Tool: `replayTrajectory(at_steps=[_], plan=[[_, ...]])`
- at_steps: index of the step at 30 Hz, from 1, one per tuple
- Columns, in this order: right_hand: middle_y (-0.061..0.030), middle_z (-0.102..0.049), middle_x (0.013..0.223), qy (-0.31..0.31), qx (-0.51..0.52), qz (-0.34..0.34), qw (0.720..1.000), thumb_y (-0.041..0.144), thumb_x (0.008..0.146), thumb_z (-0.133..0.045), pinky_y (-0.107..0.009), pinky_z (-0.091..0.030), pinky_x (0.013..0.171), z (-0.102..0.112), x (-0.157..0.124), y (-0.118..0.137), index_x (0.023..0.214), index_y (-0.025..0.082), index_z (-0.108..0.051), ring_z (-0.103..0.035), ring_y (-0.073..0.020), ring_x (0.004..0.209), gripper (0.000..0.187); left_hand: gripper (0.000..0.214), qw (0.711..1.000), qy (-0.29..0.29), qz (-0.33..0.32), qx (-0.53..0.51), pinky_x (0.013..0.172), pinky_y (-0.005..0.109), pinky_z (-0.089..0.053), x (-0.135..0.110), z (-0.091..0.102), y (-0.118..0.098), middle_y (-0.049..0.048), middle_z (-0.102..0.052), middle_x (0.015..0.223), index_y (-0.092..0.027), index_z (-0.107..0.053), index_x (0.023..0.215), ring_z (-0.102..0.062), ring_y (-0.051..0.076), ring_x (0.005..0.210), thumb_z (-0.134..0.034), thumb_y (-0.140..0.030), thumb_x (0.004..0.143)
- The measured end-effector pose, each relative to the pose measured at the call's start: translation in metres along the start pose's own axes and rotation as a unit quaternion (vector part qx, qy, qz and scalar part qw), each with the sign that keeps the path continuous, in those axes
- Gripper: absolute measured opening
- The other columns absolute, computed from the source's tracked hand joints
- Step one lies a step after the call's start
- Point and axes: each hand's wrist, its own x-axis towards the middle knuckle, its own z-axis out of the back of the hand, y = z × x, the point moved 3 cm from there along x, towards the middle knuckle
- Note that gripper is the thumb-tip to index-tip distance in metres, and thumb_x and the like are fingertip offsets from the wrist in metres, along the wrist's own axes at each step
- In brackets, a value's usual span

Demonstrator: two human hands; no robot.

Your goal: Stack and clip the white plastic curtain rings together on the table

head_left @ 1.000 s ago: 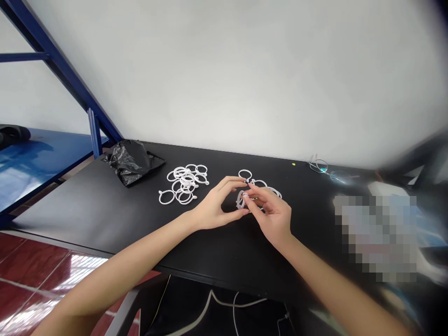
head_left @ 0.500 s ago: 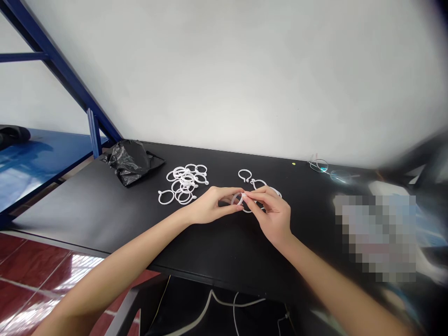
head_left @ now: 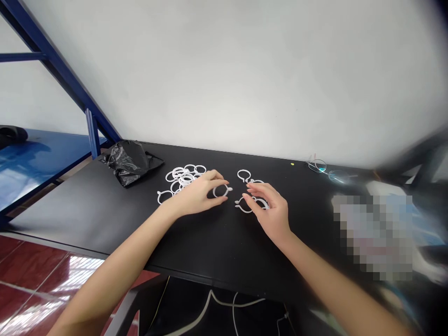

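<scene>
My left hand point(head_left: 205, 193) is closed around a white plastic shower curtain ring point(head_left: 214, 192), its small clasp pointing right. The ring sits between the thumb and fingers, just right of a pile of similar white rings point(head_left: 180, 173). My right hand point(head_left: 271, 207) hovers with thumb and fingers apart and nothing visible between them. Below and behind it lie several more rings, among them a ring with its ends parted point(head_left: 241, 211). Another gapped ring point(head_left: 244, 171) lies farther back. The right fingers partly hide this group; the left hand and wrist cover part of the pile.
A crumpled black plastic bag point(head_left: 128, 161) lies at the back left of the black table point(head_left: 206, 252). Eyeglasses point(head_left: 318, 165) rest near the wall at the back right. A blurred, pixelated item point(head_left: 378, 238) occupies the right side. Cables point(head_left: 210, 303) hang below the front edge.
My hands have separated. The left has moved left, holding a ring both hands were on before. The right has let go of it, and its fingers have parted.
</scene>
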Motion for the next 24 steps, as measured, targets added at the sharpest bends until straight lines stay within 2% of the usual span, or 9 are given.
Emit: replayTrajectory(at_steps=[2, 6, 8, 11, 14, 16, 19, 21, 24], plan=[[-0.0054, -0.073, 0.096, 0.028, -0.061, 0.01, 0.998, 0.024, 0.082, -0.072, -0.043, -0.058, 0.083, 0.001, 0.003, -0.003, 0.097, 0.023, -0.071, -0.07, -0.0236, 0.089, 0.015, 0.039, 0.998, 0.024, 0.037, 0.054, 0.088, 0.037, -0.05, -0.003, 0.008, 0.014, 0.0102, -0.06, 0.11, -0.019, -0.064, 0.121, -0.06, 0.025, 0.1, -0.061, -0.041, 0.088], [-0.0061, -0.073, 0.095, 0.144, -0.163, 0.055, 0.975, 0.027, 0.076, -0.077, -0.052, -0.053, 0.087, -0.001, 0.004, -0.008, 0.099, 0.024, -0.071, -0.067, -0.0291, 0.093, 0.024, 0.044, 0.984, 0.062, 0.104, 0.128, 0.099, 0.046, -0.041, -0.008, 0.016, 0.036, 0.0085, -0.065, 0.105, -0.019, -0.064, 0.118, -0.056, 0.03, 0.108, -0.068, -0.044, 0.081], [-0.0058, -0.073, 0.096, 0.185, -0.188, 0.069, 0.962, 0.026, 0.079, -0.074, -0.053, -0.051, 0.088, -0.003, 0.002, -0.01, 0.103, 0.025, -0.07, -0.065, -0.0293, 0.093, 0.024, 0.046, 0.979, 0.07, 0.126, 0.142, 0.101, 0.049, -0.037, -0.01, 0.017, 0.043, 0.0072, -0.067, 0.104, -0.021, -0.063, 0.117, -0.055, 0.031, 0.11, -0.071, -0.045, 0.078], [-0.0056, -0.072, 0.099, 0.209, -0.196, 0.073, 0.955, 0.021, 0.084, -0.067, -0.051, -0.051, 0.088, -0.006, -0.001, -0.012, 0.106, 0.025, -0.069, -0.065, -0.0281, 0.093, 0.022, 0.045, 0.976, 0.075, 0.134, 0.151, 0.102, 0.049, -0.035, -0.012, 0.017, 0.049, 0.0062, -0.068, 0.105, -0.022, -0.063, 0.113, -0.056, 0.03, 0.108, -0.072, -0.045, 0.076], [-0.0058, -0.07, 0.099, 0.205, -0.174, 0.072, 0.96, 0.018, 0.086, -0.063, -0.048, -0.053, 0.087, -0.008, -0.002, -0.012, 0.107, 0.025, -0.068, -0.065, -0.0261, 0.092, 0.023, 0.047, 0.978, 0.072, 0.126, 0.148, 0.102, 0.049, -0.035, -0.012, 0.018, 0.049, 0.0061, -0.068, 0.107, -0.023, -0.062, 0.114, -0.055, 0.03, 0.109, -0.074, -0.046, 0.074], [-0.0062, -0.067, 0.098, 0.181, -0.155, 0.072, 0.969, 0.017, 0.086, -0.063, -0.044, -0.055, 0.084, -0.008, -0.002, -0.009, 0.105, 0.025, -0.068, -0.065, -0.0252, 0.092, 0.022, 0.046, 0.981, 0.063, 0.117, 0.142, 0.102, 0.049, -0.036, -0.011, 0.018, 0.045, 0.0061, -0.068, 0.105, -0.022, -0.062, 0.11, -0.054, 0.03, 0.109, -0.075, -0.047, 0.074], [-0.0066, -0.063, 0.095, 0.128, -0.126, 0.066, 0.981, 0.018, 0.086, -0.063, -0.039, -0.056, 0.079, -0.007, 0.001, -0.002, 0.1, 0.024, -0.068, -0.065, -0.0234, 0.09, 0.016, 0.035, 0.988, 0.019, 0.087, 0.129, 0.099, 0.046, -0.038, -0.005, 0.013, 0.027, 0.0048, -0.065, 0.092, -0.019, -0.064, 0.098, -0.056, 0.026, 0.099, -0.069, -0.05, 0.081], [-0.0063, -0.064, 0.094, 0.1, -0.098, 0.063, 0.988, 0.018, 0.087, -0.063, -0.038, -0.056, 0.079, -0.006, 0.002, 0.002, 0.097, 0.023, -0.068, -0.065, -0.0219, 0.088, 0.012, 0.031, 0.993, -0.023, 0.05, 0.101, 0.098, 0.044, -0.04, -0.002, 0.004, 0.009, 0.004, -0.063, 0.086, -0.018, -0.063, 0.097, -0.057, 0.023, 0.091, -0.064, -0.048, 0.087], [-0.0059, -0.067, 0.097, 0.066, -0.044, 0.063, 0.995, 0.019, 0.088, -0.064, -0.038, -0.057, 0.08, -0.005, 0.002, 0.006, 0.094, 0.024, -0.068, -0.067, -0.0212, 0.09, 0.009, 0.041, 1.0, -0.027, -0.013, 0.002, 0.1, 0.042, -0.043, 0.001, -0.017, -0.016, 0.0088, -0.062, 0.111, -0.019, -0.056, 0.118, -0.057, 0.024, 0.105, -0.067, -0.042, 0.086]])
